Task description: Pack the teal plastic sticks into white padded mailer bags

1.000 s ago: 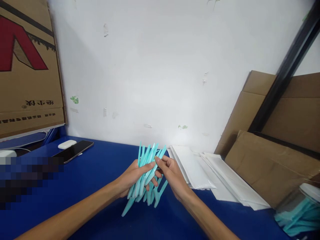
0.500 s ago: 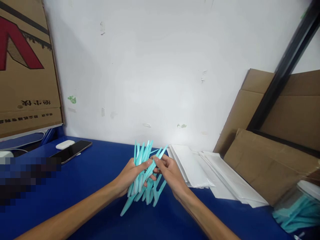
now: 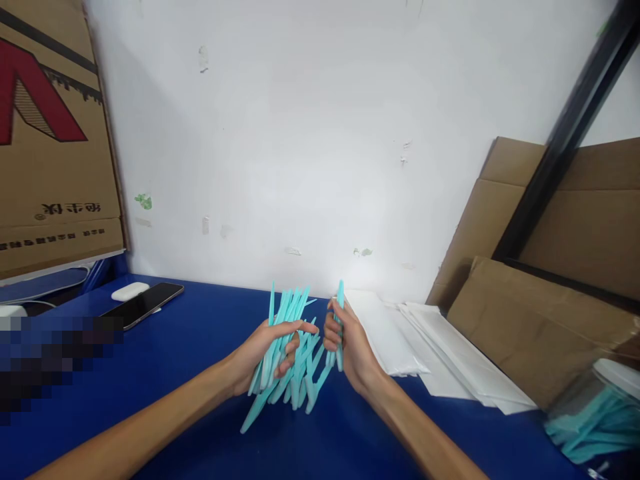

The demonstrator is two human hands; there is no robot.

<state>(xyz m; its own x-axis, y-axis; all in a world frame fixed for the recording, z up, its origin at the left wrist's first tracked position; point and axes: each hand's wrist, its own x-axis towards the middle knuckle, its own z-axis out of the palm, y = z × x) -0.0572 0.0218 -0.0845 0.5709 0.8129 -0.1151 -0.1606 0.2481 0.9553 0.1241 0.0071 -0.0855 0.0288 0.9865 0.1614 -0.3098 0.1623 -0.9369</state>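
Note:
My left hand (image 3: 267, 350) is closed around a loose bundle of teal plastic sticks (image 3: 290, 347), held upright above the blue table (image 3: 200, 373). Their tips fan out above and below the fingers. Just to the right, my right hand (image 3: 345, 343) is closed on a single teal stick (image 3: 340, 323), held upright and apart from the bundle. Both hands hover near the middle of the table.
White paper sleeves (image 3: 400, 333) lie in stacks right of my hands. Flattened cardboard (image 3: 540, 327) leans at the right, with a clear jar of more teal sticks (image 3: 595, 413) at the lower right. A phone (image 3: 145, 303) and white earbud case (image 3: 129, 291) lie far left.
My right hand has drawn one teal stick out of the bundle and moved it a little to the right. The left hand still holds the bundle in the same place.

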